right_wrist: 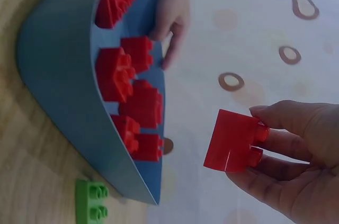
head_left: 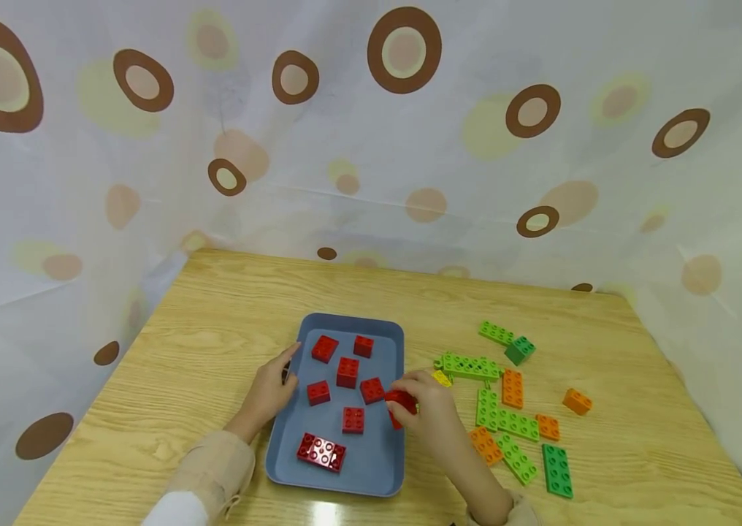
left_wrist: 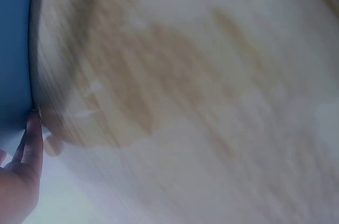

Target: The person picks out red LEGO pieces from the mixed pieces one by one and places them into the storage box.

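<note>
My left hand (head_left: 268,389) holds the left rim of a blue-grey tray (head_left: 338,478), thumb at the inner side. In the left wrist view a finger (left_wrist: 33,147) touches the tray's outer wall. My right hand (head_left: 430,402) pinches a red toy brick (right_wrist: 230,142) between thumb and fingers, above the tray's right edge in the head view. Several red bricks lie apart inside the tray, among them a long brick (head_left: 321,452) near the front and a square brick (head_left: 353,420) near the middle. The right hand partly hides its brick in the head view.
Right of the tray lie several loose bricks: light green pieces (head_left: 469,367), orange ones (head_left: 512,388), a dark green plate (head_left: 557,470) and a dark green block (head_left: 520,350). A yellow piece (head_left: 441,378) shows beside the right hand. Patterned cloth (head_left: 371,146) hangs behind the wooden table (head_left: 213,314).
</note>
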The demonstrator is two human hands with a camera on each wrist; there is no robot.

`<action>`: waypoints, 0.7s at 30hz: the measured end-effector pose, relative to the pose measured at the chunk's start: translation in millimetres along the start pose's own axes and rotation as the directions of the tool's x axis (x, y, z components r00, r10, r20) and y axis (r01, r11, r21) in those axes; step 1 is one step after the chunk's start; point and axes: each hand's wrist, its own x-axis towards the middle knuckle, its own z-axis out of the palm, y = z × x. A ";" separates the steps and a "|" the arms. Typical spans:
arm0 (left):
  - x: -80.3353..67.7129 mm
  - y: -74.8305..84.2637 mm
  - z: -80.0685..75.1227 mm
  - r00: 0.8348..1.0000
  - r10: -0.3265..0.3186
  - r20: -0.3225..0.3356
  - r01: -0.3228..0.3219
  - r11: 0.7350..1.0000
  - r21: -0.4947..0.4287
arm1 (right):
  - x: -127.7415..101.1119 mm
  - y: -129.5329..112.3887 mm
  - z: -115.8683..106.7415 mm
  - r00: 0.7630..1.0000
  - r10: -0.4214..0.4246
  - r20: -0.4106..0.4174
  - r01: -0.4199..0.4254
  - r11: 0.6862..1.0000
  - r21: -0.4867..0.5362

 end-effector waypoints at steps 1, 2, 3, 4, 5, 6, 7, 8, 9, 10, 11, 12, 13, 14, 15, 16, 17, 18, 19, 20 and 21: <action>0.0 -0.1 -0.2 1.000 0.006 -0.005 -0.006 1.000 0.000 | -0.3 -1.2 2.9 1.000 -0.009 0.017 0.009 1.000 0.003; -0.1 -0.2 -0.2 1.000 0.011 -0.007 -0.011 1.000 0.000 | -0.7 -2.1 5.7 0.999 -0.015 0.041 0.015 1.000 0.009; -0.3 -0.1 -0.4 1.000 0.015 -0.009 -0.015 1.000 -0.001 | -1.0 -3.0 8.5 0.997 -0.016 0.070 0.015 1.000 0.014; -0.3 -0.4 -0.4 1.000 0.018 -0.012 -0.018 1.000 0.001 | -1.6 -3.6 11.3 0.995 -0.017 0.102 0.015 1.000 0.015; -0.3 -0.7 -0.3 1.000 0.020 -0.015 -0.020 1.000 0.002 | -2.3 -4.1 14.2 0.991 -0.014 0.134 0.012 1.000 0.017; -0.6 -0.6 -0.4 1.000 0.021 -0.016 -0.021 1.000 0.002 | -3.1 -4.7 16.9 0.986 -0.007 0.167 0.005 1.000 0.014; -0.8 -0.4 -0.6 1.000 0.023 -0.016 -0.023 1.000 0.005 | -4.0 -5.2 19.7 0.980 0.002 0.197 -0.005 1.000 0.016; -0.9 -0.5 -0.7 1.000 0.020 -0.014 -0.020 1.000 0.005 | -5.0 -5.8 22.5 0.975 0.009 0.224 -0.012 1.000 0.014; -1.0 -0.6 -0.7 1.000 0.017 -0.013 -0.017 1.000 0.006 | -6.2 -6.4 25.2 0.969 0.019 0.248 -0.020 1.000 0.001; -1.0 -0.5 -0.8 1.000 0.014 -0.012 -0.014 1.000 0.006 | -7.6 -6.8 28.0 0.964 0.021 0.266 -0.019 1.000 -0.011; -1.1 -0.5 -0.8 1.000 0.010 -0.008 -0.010 1.000 0.004 | -8.9 -7.1 30.6 0.960 0.022 0.278 -0.015 1.000 -0.027; -1.2 -0.3 -0.9 1.000 0.008 -0.004 -0.008 1.000 0.002 | -9.8 -7.6 32.9 0.957 0.025 0.289 -0.013 0.999 -0.043; -1.1 -0.2 -0.9 1.000 0.006 0.000 -0.006 1.000 0.001 | -10.7 -7.8 35.2 0.954 0.025 0.297 -0.008 0.998 -0.057; -1.1 0.0 -1.1 1.000 -0.002 0.004 0.002 1.000 -0.004 | -11.5 -7.8 37.6 0.953 0.023 0.301 0.000 0.997 -0.075; -1.0 0.0 -1.0 1.000 -0.002 0.006 0.002 1.000 -0.004 | -12.1 -7.7 39.8 0.952 0.023 0.306 0.006 0.996 -0.093; -0.9 0.0 -1.1 1.000 -0.001 0.007 0.001 1.000 -0.006 | -12.4 -7.4 42.0 0.951 0.023 0.309 0.011 0.994 -0.108; -0.8 0.0 -1.1 1.000 0.000 0.009 0.000 1.000 -0.006 | -12.6 -7.1 43.8 0.950 0.024 0.312 0.015 0.992 -0.122; -0.7 0.1 -1.1 1.000 0.002 0.011 -0.002 1.000 -0.006 | -12.5 -6.7 45.4 0.948 0.028 0.317 0.016 0.991 -0.134; -0.4 0.0 -1.2 1.000 0.002 0.011 -0.002 1.000 -0.006 | -12.5 -6.1 47.2 0.947 0.031 0.321 0.018 0.989 -0.146; -0.3 -0.1 -1.2 1.000 0.004 0.011 -0.004 1.000 -0.007 | -12.6 -5.3 48.7 0.945 0.033 0.326 0.022 0.986 -0.164; -0.1 -0.1 -1.2 1.000 0.005 0.012 -0.005 1.000 -0.007 | -12.4 -4.8 49.9 0.941 0.039 0.335 0.022 0.984 -0.178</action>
